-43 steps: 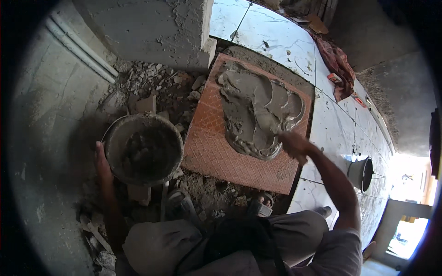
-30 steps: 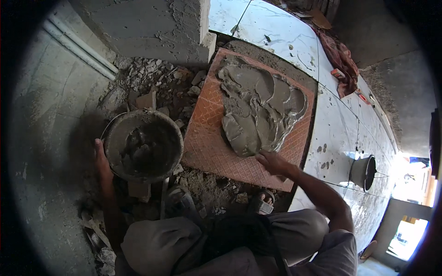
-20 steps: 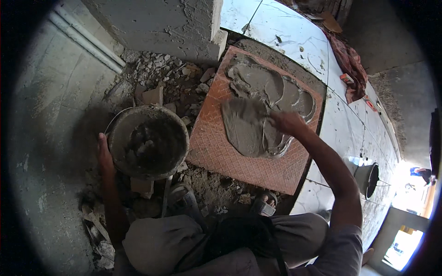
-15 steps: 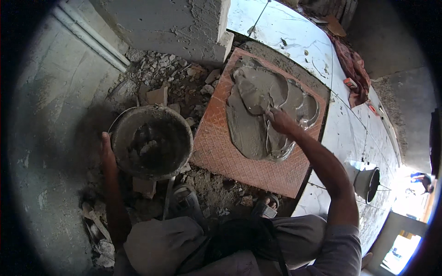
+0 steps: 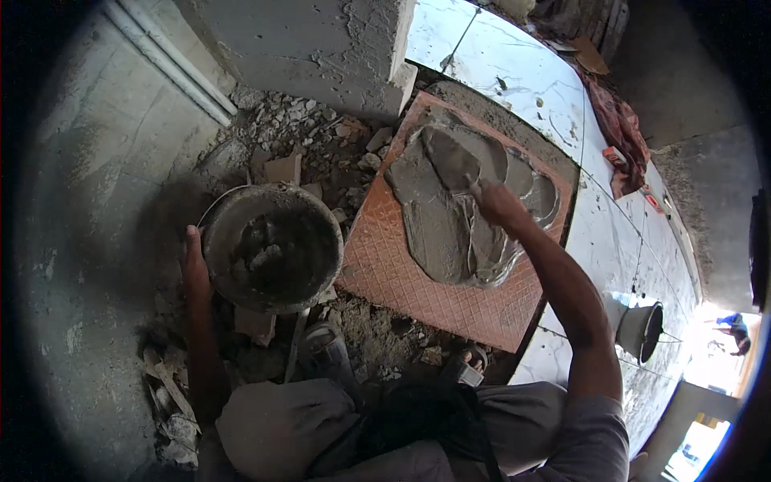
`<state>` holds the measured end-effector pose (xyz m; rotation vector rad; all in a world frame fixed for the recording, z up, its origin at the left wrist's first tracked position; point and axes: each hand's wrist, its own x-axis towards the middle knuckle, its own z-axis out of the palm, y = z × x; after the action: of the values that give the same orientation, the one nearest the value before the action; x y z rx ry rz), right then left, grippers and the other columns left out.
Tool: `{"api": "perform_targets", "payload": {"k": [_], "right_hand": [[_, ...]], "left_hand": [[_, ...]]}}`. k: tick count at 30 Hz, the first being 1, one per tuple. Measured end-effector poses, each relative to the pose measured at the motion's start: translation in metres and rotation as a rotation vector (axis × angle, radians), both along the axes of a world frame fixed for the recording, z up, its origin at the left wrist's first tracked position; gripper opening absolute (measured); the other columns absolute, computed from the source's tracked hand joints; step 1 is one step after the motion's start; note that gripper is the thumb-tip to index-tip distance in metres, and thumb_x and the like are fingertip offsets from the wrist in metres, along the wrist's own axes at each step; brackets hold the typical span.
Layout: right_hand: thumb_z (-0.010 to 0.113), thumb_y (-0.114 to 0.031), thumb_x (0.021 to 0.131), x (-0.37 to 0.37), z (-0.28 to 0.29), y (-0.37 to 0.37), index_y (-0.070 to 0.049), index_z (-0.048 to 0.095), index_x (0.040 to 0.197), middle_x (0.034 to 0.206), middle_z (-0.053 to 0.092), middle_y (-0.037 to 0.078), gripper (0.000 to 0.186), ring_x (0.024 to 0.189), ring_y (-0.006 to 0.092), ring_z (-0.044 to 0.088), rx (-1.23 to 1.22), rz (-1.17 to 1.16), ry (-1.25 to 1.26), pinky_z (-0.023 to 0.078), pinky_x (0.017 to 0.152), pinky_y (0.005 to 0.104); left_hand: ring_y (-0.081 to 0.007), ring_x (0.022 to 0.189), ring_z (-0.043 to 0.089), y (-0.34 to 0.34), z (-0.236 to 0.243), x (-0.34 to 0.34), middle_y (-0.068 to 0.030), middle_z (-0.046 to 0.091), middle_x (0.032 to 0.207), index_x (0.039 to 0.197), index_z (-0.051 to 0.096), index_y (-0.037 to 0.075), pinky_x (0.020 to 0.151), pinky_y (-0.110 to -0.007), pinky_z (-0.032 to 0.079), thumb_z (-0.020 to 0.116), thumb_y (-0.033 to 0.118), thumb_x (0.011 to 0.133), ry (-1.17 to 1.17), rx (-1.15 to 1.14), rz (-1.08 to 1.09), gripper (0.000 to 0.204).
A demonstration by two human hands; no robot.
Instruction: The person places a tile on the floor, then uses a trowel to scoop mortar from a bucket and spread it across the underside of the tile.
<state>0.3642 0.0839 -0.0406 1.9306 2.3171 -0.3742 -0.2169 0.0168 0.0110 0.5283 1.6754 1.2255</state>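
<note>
My right hand [image 5: 499, 206] is closed around the handle of a trowel, its grey, mortar-smeared blade [image 5: 451, 161] lying flat in wet mortar [image 5: 438, 233]. That mortar forms a thick, ridged layer over the upper and middle part of a reddish tile [image 5: 377, 253] with a grid-patterned face. At the left, my left hand [image 5: 195, 255] grips the side of a round bucket [image 5: 333, 269], thumb up near the rim and the other fingers hidden behind it. Inside the bucket is dark, wet mortar [image 5: 269, 257]; the bucket is tipped toward me.
Rubble [image 5: 297, 132] lies between the bucket and a rough plastered pillar [image 5: 297, 40]. White marbled floor tiles [image 5: 602, 233] run along the right, with a second bucket [image 5: 640, 329] on its side and a red cloth [image 5: 618, 132]. My sandalled feet [image 5: 466, 368] are close below the tile.
The trowel has slid slightly away from me across the mortar, and the mortar's left edge has spread outward. My left hand keeps its hold on the bucket. The whole view has shifted a little.
</note>
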Motion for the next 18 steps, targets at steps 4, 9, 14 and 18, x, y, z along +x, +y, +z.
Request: {"api": "perform_targets", "payload": {"k": [4,9,14,18], "right_hand": [[0.039,-0.035,0.092,-0.052,0.073,0.035,-0.003,0.060,0.101,0.070,0.057,0.017,0.039,0.062,0.0235,0.057,-0.288,0.067,0.224,0.044,0.058,0.0390],[0.038,-0.035,0.092,-0.036,0.108,0.015,-0.001,0.057,0.105,0.079,0.058,0.012,0.041,0.048,0.0172,0.046,-0.442,0.247,0.338,0.042,0.048,0.0319],[0.039,-0.036,0.093,0.010,0.057,-0.053,0.001,0.052,0.106,0.089,0.059,0.022,0.041,0.071,0.0334,0.059,-0.497,-0.137,0.128,0.048,0.065,0.0425],[0.029,-0.039,0.095,0.052,0.019,-0.131,0.004,0.049,0.104,0.091,0.059,0.028,0.049,0.077,0.0394,0.062,-0.283,-0.208,0.131,0.050,0.067,0.0459]], "left_hand": [[-0.0266,0.121,0.039,-0.015,0.005,-0.039,-0.0162,0.040,0.133,0.131,0.039,-0.002,0.101,-0.038,0.029,0.040,0.058,0.088,0.308,0.008,-0.054,0.074],[-0.0259,0.128,0.034,-0.011,0.019,-0.020,-0.0170,0.035,0.139,0.135,0.034,-0.001,0.106,-0.035,0.024,0.038,0.059,0.089,0.312,-0.012,-0.192,0.077],[-0.0279,0.114,0.046,-0.009,0.024,-0.002,-0.0166,0.046,0.127,0.127,0.045,-0.001,0.097,-0.038,0.035,0.037,0.060,0.089,0.160,-0.107,-0.025,0.073],[-0.0277,0.112,0.048,-0.008,0.020,0.000,-0.0162,0.048,0.125,0.125,0.047,-0.001,0.094,-0.037,0.037,0.036,0.060,0.089,0.159,-0.014,-0.134,0.072]]}}
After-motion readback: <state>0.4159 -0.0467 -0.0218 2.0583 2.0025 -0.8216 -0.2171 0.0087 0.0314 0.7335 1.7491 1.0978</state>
